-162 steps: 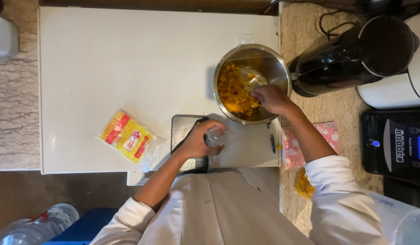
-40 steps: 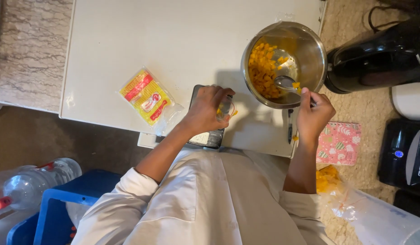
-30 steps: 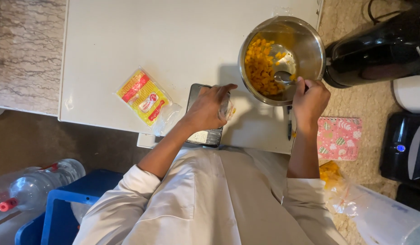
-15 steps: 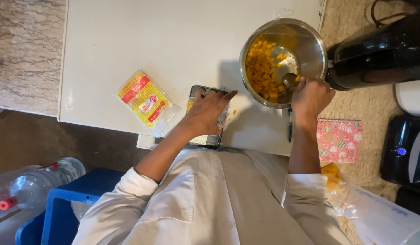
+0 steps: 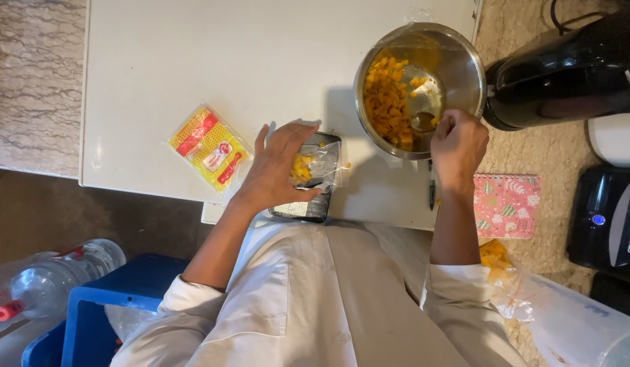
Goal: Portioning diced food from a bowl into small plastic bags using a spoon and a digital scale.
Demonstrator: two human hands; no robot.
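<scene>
Mango-coloured cubes (image 5: 389, 95) fill the left half of the steel bowl (image 5: 464, 58) at the upper right of the frame, and a smaller share of them already sits in the clear plastic cup (image 5: 313, 165) on the small black scale (image 5: 308, 204) at the centre; I judge the step in hand to be portioning, spoonful by spoonful, from bowl to cup.

My left hand (image 5: 277, 166) lies over the left side of the cup with the fingers spread and loose, steadying rather than clamping; the thumb rests below it, near the scale's display. My right hand (image 5: 456, 143) is closed around the handle of a spoon (image 5: 423, 121), whose bowl dips into the steel bowl's lower edge, just beside the fruit.

At centre left, a yellow and red packet (image 5: 207, 146) lies flat on the white board (image 5: 192, 61), just beside my left fingers; a black pen (image 5: 432, 190) lies below the steel bowl at the board's right edge; a pink patterned notebook (image 5: 506, 205) sits further right on the speckled counter, and a black jug (image 5: 566, 68) stands touching or nearly touching the bowl's right rim.

The next move, as I judge it, calls for a level scoop and a short carry leftward over the board, keeping the cup square on the scale; one cube (image 5: 348, 164) already lies just right of the cup, so a heaped spoon would risk more.
</scene>
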